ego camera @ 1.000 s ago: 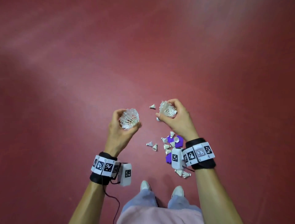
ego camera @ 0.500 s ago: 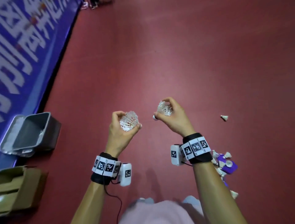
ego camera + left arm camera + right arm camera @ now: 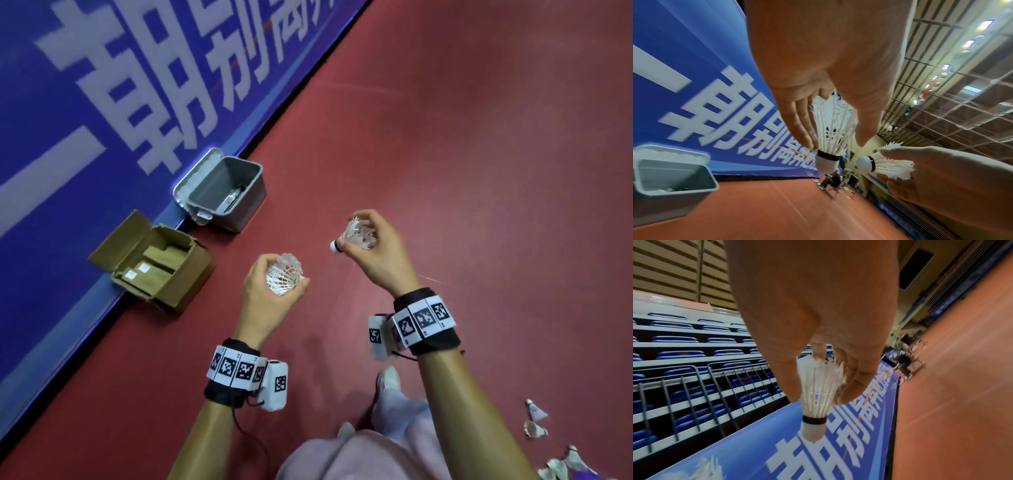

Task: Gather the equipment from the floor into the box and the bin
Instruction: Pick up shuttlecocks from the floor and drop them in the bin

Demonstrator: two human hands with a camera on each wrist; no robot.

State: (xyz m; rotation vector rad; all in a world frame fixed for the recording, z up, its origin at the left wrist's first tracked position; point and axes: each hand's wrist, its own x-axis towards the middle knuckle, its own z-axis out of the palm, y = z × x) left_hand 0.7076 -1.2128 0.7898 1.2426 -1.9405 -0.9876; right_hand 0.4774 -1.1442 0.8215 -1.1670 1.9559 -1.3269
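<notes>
1. Since half a second ago the view has swung left: the grey bin (image 3: pixel 222 192) and the cardboard box (image 3: pixel 154 263), then at the left edge, now lie ahead of the hands, and the purple items have slipped out at the lower right corner.
2. Count: two shuttlecocks in hand, one per hand; one bin; one box; about five loose shuttlecocks (image 3: pixel 536 411) on the red floor (image 3: pixel 479 154), well apart from the bin at the lower right, the farthest ones cut off by the edge.
3. The left hand (image 3: pixel 270 298) has its fingers (image 3: pixel 797 123) and thumb curled round the feathers of a shuttlecock (image 3: pixel 285 279), cork tip pointing away from the wrist; it hangs near the box, on the floor side of it.
4. The right hand (image 3: pixel 380 253) pinches a second shuttlecock (image 3: pixel 356 234) by its feather skirt, fingers (image 3: pixel 859 374) bent close round it, the white cork (image 3: pixel 813 430) sticking out toward the bin.
5. The bin stands open against the blue banner (image 3: pixel 102 102), something pale lying inside; the box sits just beside it, flaps open, along the same banner edge.
6. Both held shuttlecocks are near the bin, not over it.
</notes>
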